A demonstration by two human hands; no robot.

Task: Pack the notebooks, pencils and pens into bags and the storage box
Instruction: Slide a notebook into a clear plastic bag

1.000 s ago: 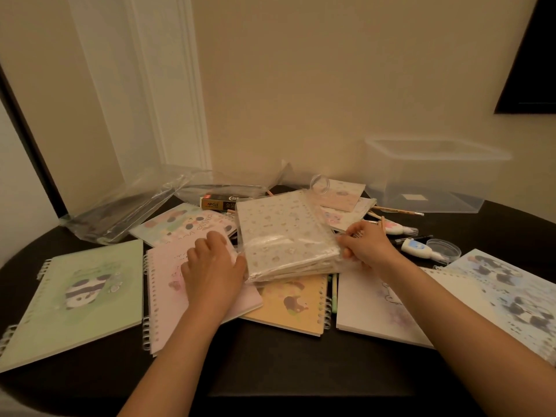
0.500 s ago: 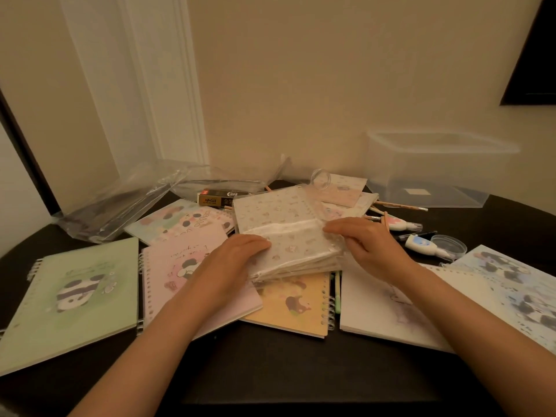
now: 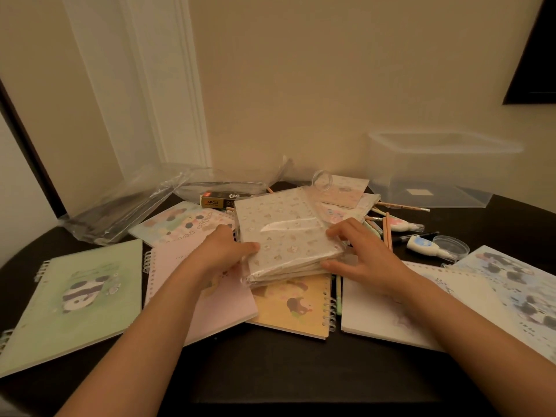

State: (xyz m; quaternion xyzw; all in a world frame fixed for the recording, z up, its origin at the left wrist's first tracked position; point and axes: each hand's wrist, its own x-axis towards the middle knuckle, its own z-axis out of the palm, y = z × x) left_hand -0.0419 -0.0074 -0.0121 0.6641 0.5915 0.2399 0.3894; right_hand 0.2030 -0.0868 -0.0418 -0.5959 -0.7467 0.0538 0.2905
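Dark table (image 3: 270, 371) cluttered with stationery. Left hand (image 3: 224, 251) and right hand (image 3: 358, 254) clamp bagged notebook stack (image 3: 285, 233) at centre, squaring edges, likely readying lift toward clear storage box (image 3: 436, 173) far right.

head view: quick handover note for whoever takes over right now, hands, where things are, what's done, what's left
Hands: left hand grips the left edge of the clear plastic bag of small patterned notebooks; right hand grips its right edge, over the orange spiral notebook.
Done: that one stack bagged.
Left: green panda notebook, pink notebook, white notebook and blue panda notebook lie loose, as do the pencils and pens. The clear plastic storage box, back right, shows nothing inside. The spare clear bags lie back left.
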